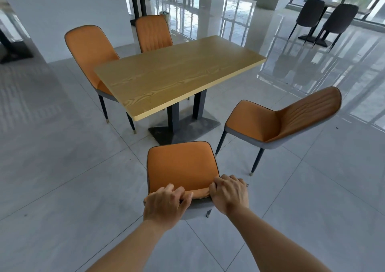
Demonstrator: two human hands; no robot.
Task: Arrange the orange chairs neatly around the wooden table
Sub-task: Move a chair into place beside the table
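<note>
My left hand [164, 204] and right hand [229, 194] are both curled over the top edge of the near chair [181, 165], side by side. The fingers hook down the front of its back and bunch the orange padding into a small fold between them. This chair faces the worktop [179, 74] but stands clear of its near side, seat not yet under the edge. I judge I am partway through bringing it in. On the far side the left chair [89, 49] and the far chair [153, 32] look settled, drawn up close with their backs upright and the left one's seat partly under the top. The right chair [277, 121] stands out on the floor [62, 178], apart from the worktop and turned askew, so it is left to do after this one. By my reckoning about half the job is done. The chairs are alike: orange padded fronts with ribbed stitching, grey shells edged in dark piping, and thin dark legs with pale metal tips.
</note>
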